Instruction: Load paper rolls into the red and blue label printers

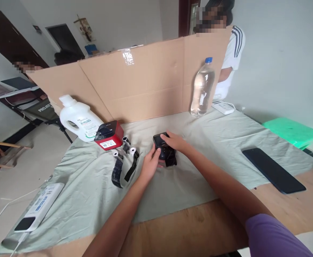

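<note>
Near the middle of the cloth, a small black box-like device (159, 140) is between my two hands. My left hand (150, 162) is closed against its near left side, fingers partly under a rounded black part (162, 154). From the right, my right hand (174, 141) presses its fingers on the top of the device. A shiny black flat piece (171, 160) lies just below, touching the rounded part. To the left are black straps with white rolled ends (117, 171), beside a red and black box (109, 135).
A cardboard panel (135, 85) stands behind, with a white jug (81, 119) and a clear water bottle (202, 89) before it. A phone (273, 170) lies right, a white power strip (40, 207) left. A person in a white shirt (233, 53) is behind the panel.
</note>
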The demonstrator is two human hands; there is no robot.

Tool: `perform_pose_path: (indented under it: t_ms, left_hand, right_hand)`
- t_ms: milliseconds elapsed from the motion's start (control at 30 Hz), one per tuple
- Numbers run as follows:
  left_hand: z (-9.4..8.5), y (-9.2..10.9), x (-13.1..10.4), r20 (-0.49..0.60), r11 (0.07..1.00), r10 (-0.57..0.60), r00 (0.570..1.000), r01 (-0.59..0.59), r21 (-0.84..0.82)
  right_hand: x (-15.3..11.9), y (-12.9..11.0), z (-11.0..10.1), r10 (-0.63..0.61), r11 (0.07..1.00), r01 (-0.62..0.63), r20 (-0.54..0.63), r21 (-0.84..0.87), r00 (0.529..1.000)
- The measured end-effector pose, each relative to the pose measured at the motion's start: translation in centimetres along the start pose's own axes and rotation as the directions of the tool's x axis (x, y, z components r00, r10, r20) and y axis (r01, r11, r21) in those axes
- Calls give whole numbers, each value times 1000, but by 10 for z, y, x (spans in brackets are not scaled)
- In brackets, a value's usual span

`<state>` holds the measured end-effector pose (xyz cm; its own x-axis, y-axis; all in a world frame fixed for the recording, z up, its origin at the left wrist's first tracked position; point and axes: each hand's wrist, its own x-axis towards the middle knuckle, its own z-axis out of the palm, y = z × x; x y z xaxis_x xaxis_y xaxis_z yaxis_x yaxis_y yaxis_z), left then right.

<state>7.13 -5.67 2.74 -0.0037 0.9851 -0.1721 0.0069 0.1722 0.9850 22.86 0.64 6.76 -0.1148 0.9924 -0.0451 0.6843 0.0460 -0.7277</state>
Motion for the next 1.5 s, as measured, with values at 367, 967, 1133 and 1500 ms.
perform_pose_path:
  t_ms: [367, 967, 1133, 1500]
  left_hand:
    - [226, 37, 105, 358, 997, -56, 932, 69, -21]
    - [212, 32, 88, 435, 986, -160, 886, 160, 36]
    - [61, 75, 12, 364, 993, 100, 926, -114, 17]
    - [-263, 52, 82, -689, 983, 151, 709, -180, 30]
  right_hand:
    - [31, 173, -133, 234, 856, 87, -532, 509, 814]
    - [39, 196, -151, 326, 943, -217, -565, 252, 758]
    - [27, 112, -134, -85, 987, -23, -628, -162, 774]
    - [89, -116, 81, -394, 912, 373, 109, 171, 913]
